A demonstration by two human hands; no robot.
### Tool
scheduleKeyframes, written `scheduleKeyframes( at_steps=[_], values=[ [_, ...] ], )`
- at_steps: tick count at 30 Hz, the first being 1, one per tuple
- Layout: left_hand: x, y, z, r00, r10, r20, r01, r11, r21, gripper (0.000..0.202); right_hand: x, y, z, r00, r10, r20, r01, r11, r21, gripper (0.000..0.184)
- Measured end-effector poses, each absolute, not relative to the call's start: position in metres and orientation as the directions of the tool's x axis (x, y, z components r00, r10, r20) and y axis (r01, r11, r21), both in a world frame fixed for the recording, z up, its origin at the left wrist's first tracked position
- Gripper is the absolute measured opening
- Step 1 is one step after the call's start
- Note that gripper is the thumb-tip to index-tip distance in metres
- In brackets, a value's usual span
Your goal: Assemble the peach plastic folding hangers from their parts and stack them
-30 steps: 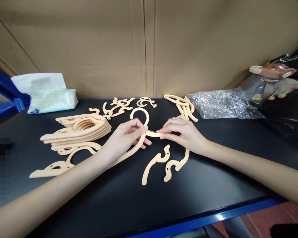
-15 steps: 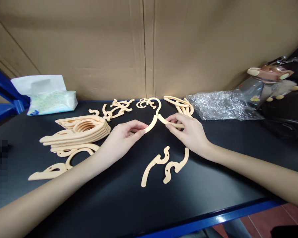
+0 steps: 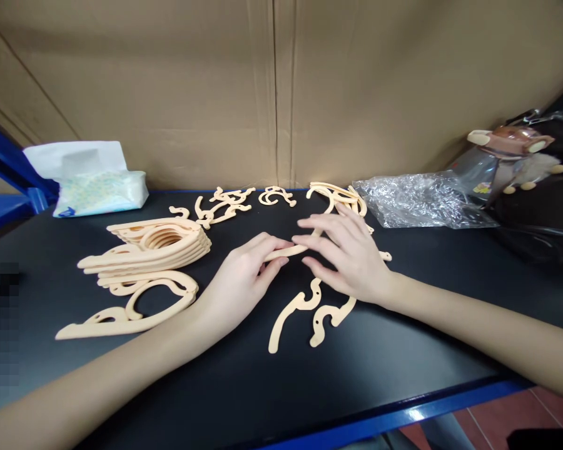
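My left hand [image 3: 244,269] pinches one arm of a beige folding hanger [image 3: 288,252] above the dark tabletop. Spread over the hanger's other side, the fingers of my right hand [image 3: 351,253] are apart; the palm hides much of that side, and contact there is unclear. One end of the hanger pokes out past the right hand. Below lie two loose curved hanger arms [image 3: 281,319], the right-hand one [image 3: 326,320] partly under my right hand. Left of my left hand, a folded hanger [image 3: 162,317] rests in front of a stack of folded hangers [image 3: 169,250].
Small curved hanger pieces [image 3: 225,203] and a hook piece [image 3: 276,195] lie at the back. Behind my right hand are more beige pieces [image 3: 342,190]. A tissue pack [image 3: 103,190] stands back left; crinkled clear plastic [image 3: 417,200], a bottle [image 3: 485,165] and a black bag [image 3: 553,206] sit right.
The hanger has turned and come down nearer to me, its hook now mostly behind my right hand. My right hand has loosened its pinch and spread its fingers, moving closer to my left.
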State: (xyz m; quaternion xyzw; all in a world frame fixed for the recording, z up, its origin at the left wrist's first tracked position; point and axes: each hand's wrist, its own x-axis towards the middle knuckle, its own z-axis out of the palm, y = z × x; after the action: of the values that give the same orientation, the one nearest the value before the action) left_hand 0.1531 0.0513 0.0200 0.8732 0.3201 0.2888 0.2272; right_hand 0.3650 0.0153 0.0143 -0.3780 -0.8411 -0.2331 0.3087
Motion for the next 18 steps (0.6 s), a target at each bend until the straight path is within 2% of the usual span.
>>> scheduleKeyframes(
  at_steps=[2,6,10,12,15,17,18],
  values=[
    [0.156,0.047,0.021,0.635,0.692,0.345,0.423,-0.684,0.594,0.013,0.362,0.014,0.014,-0.587,0.500,0.637,0.738,0.653,0.167,0.030],
    [0.159,0.042,0.021,0.621,0.711,0.329,0.383,-0.641,0.665,0.007,0.362,0.014,0.011,-0.530,0.544,0.650,0.719,0.695,0.004,0.035],
    [0.158,0.043,0.018,0.637,0.694,0.337,0.404,-0.672,0.621,0.010,0.366,0.016,0.010,-0.500,0.604,0.621,0.712,0.695,-0.103,0.028],
    [0.157,0.043,0.018,0.633,0.662,0.401,0.447,-0.736,0.509,0.019,0.368,0.018,0.009,-0.509,0.619,0.598,0.701,0.701,-0.130,0.023],
    [0.156,0.038,0.023,0.640,0.537,0.551,0.511,-0.832,0.217,0.029,0.371,0.022,0.008,-0.459,0.656,0.599,0.692,0.687,-0.222,0.019],
    [0.155,0.032,0.026,0.706,0.454,0.544,0.495,-0.865,0.080,0.022,0.372,0.025,0.007,-0.418,0.678,0.605,0.684,0.673,-0.282,0.018],
    [0.155,0.029,0.027,0.746,0.431,0.508,0.472,-0.880,0.053,0.018,0.373,0.026,0.007,-0.405,0.684,0.606,0.681,0.668,-0.299,0.017]
  ],
)
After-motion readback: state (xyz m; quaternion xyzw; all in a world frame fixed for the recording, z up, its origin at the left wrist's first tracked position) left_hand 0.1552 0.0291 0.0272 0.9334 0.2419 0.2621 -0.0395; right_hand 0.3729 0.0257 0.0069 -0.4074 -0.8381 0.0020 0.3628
